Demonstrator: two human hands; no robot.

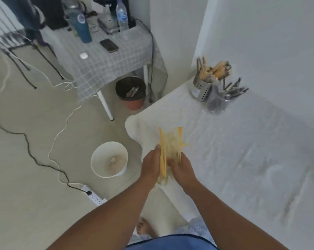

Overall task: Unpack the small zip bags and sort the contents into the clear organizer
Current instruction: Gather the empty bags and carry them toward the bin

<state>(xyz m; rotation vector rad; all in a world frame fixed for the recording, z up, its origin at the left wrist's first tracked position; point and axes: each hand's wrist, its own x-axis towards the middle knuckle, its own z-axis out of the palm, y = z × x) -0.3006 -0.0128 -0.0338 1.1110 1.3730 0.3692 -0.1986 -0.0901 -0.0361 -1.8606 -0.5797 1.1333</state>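
Observation:
Both my hands hold a bunch of clear zip bags with yellow zip strips above the near left corner of the white-covered table. My left hand grips the left side of the bunch, my right hand grips the right side. The bags are blurred, so I cannot tell what is inside them. At the table's far corner stand a perforated metal holder full of wooden-handled utensils and a clear holder with dark metal cutlery.
A white bucket stands on the floor left of my hands. A power strip and cables lie on the floor. Farther back are a checked-cloth table with bottles and a phone, and a dark bin under it.

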